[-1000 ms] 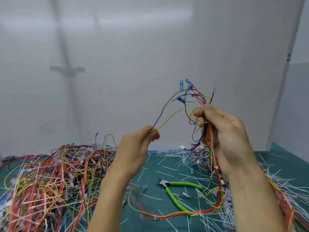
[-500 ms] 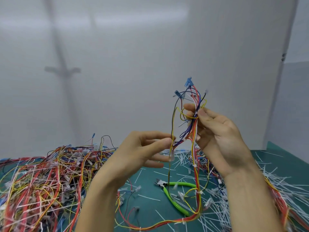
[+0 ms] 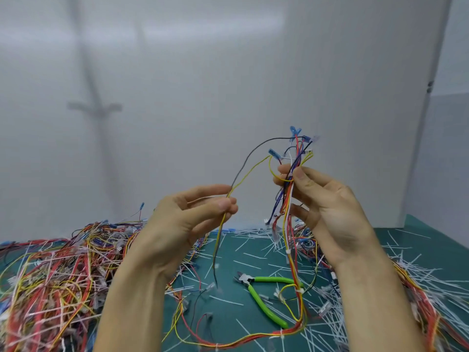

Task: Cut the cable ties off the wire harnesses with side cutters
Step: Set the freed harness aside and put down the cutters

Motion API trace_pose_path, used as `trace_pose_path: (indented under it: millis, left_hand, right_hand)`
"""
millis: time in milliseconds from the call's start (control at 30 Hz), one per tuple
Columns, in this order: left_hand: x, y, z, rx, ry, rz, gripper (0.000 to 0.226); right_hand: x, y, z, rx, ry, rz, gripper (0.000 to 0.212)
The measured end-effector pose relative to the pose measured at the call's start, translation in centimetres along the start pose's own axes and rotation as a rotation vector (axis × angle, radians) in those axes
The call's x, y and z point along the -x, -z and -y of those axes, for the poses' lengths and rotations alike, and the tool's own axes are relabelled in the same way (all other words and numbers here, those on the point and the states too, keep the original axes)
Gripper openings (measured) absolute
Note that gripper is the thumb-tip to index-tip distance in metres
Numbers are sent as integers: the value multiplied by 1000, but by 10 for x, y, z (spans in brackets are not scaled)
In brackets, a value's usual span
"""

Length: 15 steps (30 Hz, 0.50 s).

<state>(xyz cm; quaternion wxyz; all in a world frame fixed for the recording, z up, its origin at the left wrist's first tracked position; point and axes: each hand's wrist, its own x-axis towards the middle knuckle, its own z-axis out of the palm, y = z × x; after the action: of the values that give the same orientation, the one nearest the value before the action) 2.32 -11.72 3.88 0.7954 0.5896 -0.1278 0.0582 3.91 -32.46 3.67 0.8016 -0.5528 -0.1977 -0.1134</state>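
Multicoloured wire harness (image 3: 288, 218) hangs upright, white cable ties (image 3: 299, 291) on it; green-handled side cutters (image 3: 258, 300) lie flat below.

Bright, even light; soft focus; edges bowed.

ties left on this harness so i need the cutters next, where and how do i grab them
Take the side cutters by both green handles, from above, near the pivot. They lie flat on the mat, handles splayed rightward, head pointing left. The harness wires cross the upper handle's tip.

Bare left hand (image 3: 187, 219), right hand (image 3: 330, 207).
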Motion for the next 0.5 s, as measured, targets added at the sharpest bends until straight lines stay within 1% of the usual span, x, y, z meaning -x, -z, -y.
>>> trace_pose_path:
  millis: [67, 133, 267, 500]
  left_hand:
    - [-1, 0, 0, 139, 26, 17, 28]
    - [-1, -4, 1, 219, 51, 23, 22]
    - [-2, -14, 3, 211, 77, 12, 20]
    - [-3, -19, 6, 247, 46, 2, 29]
  right_hand:
    - [0, -1, -1, 17, -6, 17, 23]
    - [0, -3, -1, -19, -7, 53, 23]
    - [2, -6, 1, -75, -2, 129, 24]
    - [2, -7, 1, -84, -14, 161, 26]
